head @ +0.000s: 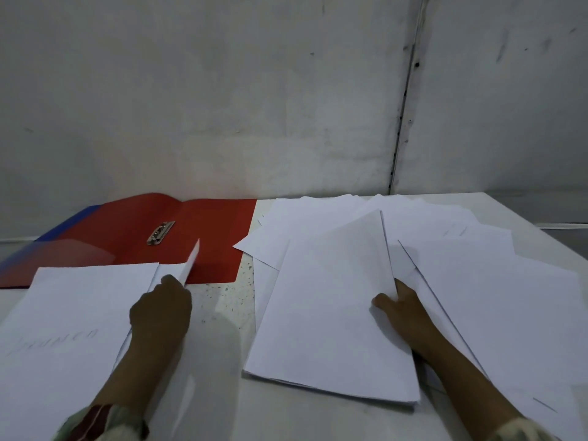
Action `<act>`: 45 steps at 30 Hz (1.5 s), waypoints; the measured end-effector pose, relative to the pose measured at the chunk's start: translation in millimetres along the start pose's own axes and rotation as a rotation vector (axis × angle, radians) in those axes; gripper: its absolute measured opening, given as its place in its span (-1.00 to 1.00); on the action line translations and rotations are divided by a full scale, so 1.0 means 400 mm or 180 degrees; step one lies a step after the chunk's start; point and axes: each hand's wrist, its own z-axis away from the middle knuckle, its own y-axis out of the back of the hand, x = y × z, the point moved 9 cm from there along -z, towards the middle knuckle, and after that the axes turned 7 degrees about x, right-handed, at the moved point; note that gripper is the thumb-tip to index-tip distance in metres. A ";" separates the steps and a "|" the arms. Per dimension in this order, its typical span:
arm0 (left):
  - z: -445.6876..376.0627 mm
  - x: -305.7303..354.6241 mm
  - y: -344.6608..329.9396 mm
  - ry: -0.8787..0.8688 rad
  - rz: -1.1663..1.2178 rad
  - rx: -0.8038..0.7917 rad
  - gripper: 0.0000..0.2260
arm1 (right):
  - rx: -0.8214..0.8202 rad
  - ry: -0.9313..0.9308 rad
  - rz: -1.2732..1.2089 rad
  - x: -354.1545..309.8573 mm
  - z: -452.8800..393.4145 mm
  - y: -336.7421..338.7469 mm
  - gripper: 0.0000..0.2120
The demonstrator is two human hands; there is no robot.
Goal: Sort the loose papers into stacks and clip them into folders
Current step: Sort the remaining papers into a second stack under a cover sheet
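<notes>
An open red folder with a metal clip lies at the back left, a blue folder under its left side. My left hand grips the right edge of a white sheet at the near left, and that edge curls upward. My right hand pinches the right edge of a white paper stack in the middle. Loose white papers fan out behind and to the right of the stack.
The white speckled table butts against a grey wall. The table's right edge runs diagonally at the far right. Bare tabletop shows between the left sheet and the stack.
</notes>
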 end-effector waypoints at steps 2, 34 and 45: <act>-0.024 -0.003 0.022 0.0170 0.0204 0.0034 -0.83 | 0.0006 -0.0021 -0.0020 0.002 0.000 0.001 -0.89; 0.185 0.628 -0.103 -0.0284 0.3126 -0.1901 -0.79 | -0.0537 -0.0770 -0.0100 0.014 0.010 0.022 -0.44; 0.214 0.701 -0.106 -0.0929 0.2471 -0.1958 -0.78 | -0.0515 -0.0935 -0.0331 0.017 0.009 0.030 -0.38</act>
